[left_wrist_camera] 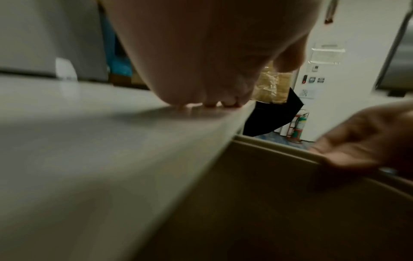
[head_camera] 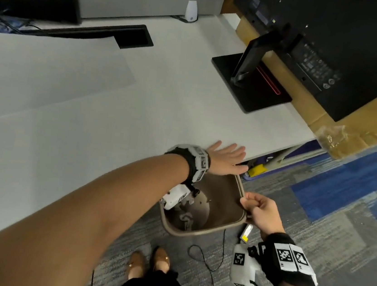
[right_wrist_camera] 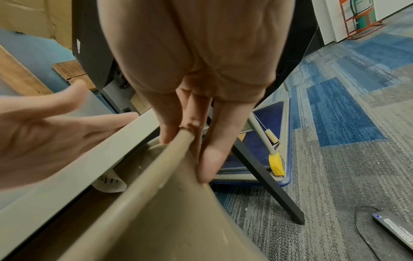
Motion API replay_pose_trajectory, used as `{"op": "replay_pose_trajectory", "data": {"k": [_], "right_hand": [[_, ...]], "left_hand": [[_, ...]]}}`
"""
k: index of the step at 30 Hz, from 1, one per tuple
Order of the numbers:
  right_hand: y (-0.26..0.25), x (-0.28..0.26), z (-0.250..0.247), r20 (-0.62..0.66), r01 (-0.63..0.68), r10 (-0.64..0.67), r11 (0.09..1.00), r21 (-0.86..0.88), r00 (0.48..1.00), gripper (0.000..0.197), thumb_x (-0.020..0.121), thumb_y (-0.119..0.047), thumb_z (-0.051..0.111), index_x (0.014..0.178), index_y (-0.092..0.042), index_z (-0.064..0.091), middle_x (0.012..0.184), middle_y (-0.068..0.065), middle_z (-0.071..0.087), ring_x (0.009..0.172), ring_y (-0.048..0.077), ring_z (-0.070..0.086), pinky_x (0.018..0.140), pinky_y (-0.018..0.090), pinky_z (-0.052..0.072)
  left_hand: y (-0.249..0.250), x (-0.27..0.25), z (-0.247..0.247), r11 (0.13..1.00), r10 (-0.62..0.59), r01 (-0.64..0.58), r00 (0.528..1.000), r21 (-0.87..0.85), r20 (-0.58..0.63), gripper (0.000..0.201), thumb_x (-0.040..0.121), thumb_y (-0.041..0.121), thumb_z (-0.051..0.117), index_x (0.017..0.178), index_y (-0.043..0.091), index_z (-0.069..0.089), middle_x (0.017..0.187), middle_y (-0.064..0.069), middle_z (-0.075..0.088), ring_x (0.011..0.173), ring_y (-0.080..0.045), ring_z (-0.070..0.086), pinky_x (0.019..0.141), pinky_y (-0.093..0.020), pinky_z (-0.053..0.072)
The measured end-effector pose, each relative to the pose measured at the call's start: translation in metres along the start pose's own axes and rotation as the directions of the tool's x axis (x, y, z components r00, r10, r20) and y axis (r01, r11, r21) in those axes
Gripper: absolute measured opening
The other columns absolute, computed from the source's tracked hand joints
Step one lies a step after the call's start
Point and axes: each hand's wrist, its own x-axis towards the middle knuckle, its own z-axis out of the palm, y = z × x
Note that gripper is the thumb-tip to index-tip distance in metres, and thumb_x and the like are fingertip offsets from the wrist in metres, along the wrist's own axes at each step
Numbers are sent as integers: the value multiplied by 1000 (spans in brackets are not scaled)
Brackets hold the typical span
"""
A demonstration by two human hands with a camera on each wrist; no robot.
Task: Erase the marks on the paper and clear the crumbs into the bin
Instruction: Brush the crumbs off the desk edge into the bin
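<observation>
A tan bin (head_camera: 195, 232) is held up under the near edge of the white table (head_camera: 140, 103). My right hand (head_camera: 250, 204) pinches its right rim (right_wrist_camera: 156, 169), thumb inside and fingers (right_wrist_camera: 210, 159) outside. My left hand (head_camera: 228, 156) lies flat with straight fingers on the table edge just above the bin, and its fingertips (left_wrist_camera: 201, 104) touch the surface. Crumpled paper (head_camera: 185, 217) lies in the bin, and a curled sheet with black marks (right_wrist_camera: 109, 183) shows under the table edge. No crumbs can be made out.
A monitor stand (head_camera: 249, 83) and a black monitor (head_camera: 324, 52) on a cardboard box (head_camera: 350, 129) stand at the right. A large pale sheet (head_camera: 48, 73) covers the table's left. Cables (head_camera: 206, 261) and my shoes (head_camera: 149, 261) are on the carpet.
</observation>
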Motion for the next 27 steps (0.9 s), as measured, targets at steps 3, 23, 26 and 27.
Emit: {"op": "replay_pose_trajectory", "data": {"k": [3,23,26,27], "right_hand": [[6,0,-4,5,0,0,1000,3,1000,23,86,2,58,69,-13,60,62,7,55,56,19,51,61,30,44],[17,17,4,65,-43,45,998,-34,997,20,86,0,59,103,10,61,82,18,61,73,25,55,60,27,41],[14,20,6,61,-32,34,999,-34,998,19,86,-1,60,103,7,62,82,18,62,68,23,57,59,27,43],[12,21,6,62,-25,28,999,-38,998,18,86,-1,60,102,6,63,78,16,63,64,22,57,57,26,43]], "left_hand": [[6,-26,26,996,89,-88,990,-14,106,53,101,44,12,150,24,13,159,8,1,145,-8,-8,115,-38,-17],[-17,-43,6,907,-275,129,902,-401,-332,49,103,32,23,147,13,28,157,-8,17,146,-20,13,114,-28,7],[-41,-32,9,902,-410,344,872,-261,-267,61,100,44,14,150,12,0,158,-3,-14,146,-17,-12,117,-39,-8],[-38,-30,15,920,-373,322,894,-223,-249,65,99,47,14,150,13,-5,158,-1,-17,145,-15,-15,116,-39,-10]]}}
